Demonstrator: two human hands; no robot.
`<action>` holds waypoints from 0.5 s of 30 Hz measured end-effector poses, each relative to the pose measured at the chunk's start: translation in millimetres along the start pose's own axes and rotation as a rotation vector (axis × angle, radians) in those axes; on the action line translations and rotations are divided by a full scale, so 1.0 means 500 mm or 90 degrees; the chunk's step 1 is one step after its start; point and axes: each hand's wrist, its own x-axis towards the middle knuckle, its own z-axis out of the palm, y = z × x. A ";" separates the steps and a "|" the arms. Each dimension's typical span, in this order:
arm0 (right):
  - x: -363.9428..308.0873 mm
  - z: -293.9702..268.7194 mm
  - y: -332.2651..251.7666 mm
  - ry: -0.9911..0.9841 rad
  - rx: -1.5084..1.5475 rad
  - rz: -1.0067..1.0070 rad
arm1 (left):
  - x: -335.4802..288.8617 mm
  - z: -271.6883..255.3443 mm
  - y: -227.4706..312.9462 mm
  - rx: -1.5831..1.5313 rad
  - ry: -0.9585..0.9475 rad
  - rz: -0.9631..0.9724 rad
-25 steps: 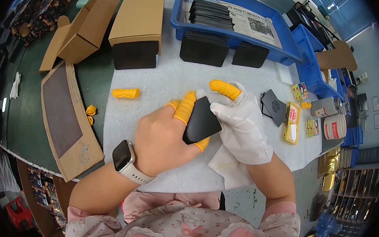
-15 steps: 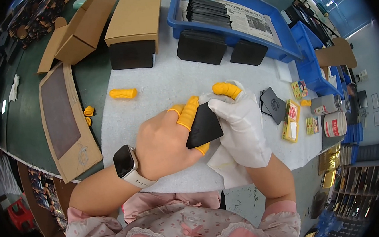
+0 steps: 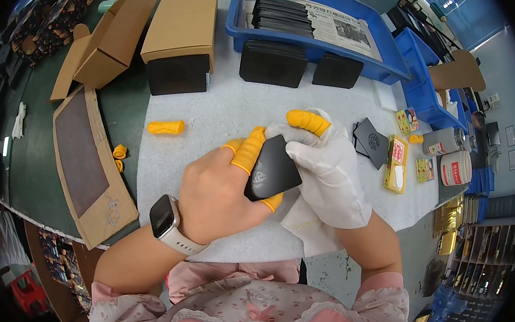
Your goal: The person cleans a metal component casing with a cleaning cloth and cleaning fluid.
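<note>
A thin black card [image 3: 277, 170] with rounded corners is tilted between my hands above the white padded cloth [image 3: 218, 118]. It carries a faint pale pattern near its left edge. My left hand [image 3: 211, 192] is closed on the card's left side, yellow rubber cots on its fingers. At the card's right edge, my right hand [image 3: 330, 173] grips in a white glove, its thumb along the edge. A yellow cot caps one raised right finger. Loose white cloth [image 3: 308, 223] hangs below that hand. The fingers behind the card are hidden.
Stacks of black cards [image 3: 273, 64] lean against a blue tray [image 3: 327, 46] at the back. A cardboard box [image 3: 179, 25] stands behind left. A yellow cot [image 3: 166, 127] lies on the cloth. Loose dark cards [image 3: 372, 142], a yellow box [image 3: 395, 157] and a jar [image 3: 454, 168] sit at right.
My left hand has shifted slightly left and turned with the card. The card's face is tilted differently, and a pale pattern now shows on it. The right hand has barely moved.
</note>
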 end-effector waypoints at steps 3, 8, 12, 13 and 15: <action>-0.001 0.002 -0.003 -0.009 0.003 0.001 | 0.002 -0.002 -0.001 -0.010 0.003 -0.001; 0.001 -0.003 0.002 -0.015 0.015 -0.001 | 0.004 -0.004 -0.006 -0.017 0.008 0.006; 0.004 -0.009 0.006 -0.024 0.006 0.001 | 0.006 -0.001 -0.012 -0.018 0.027 0.001; 0.004 -0.011 0.007 -0.026 0.001 -0.002 | 0.006 0.001 -0.014 -0.020 0.051 0.006; 0.003 -0.013 0.004 -0.044 -0.004 0.004 | 0.007 0.000 -0.015 -0.021 0.054 0.005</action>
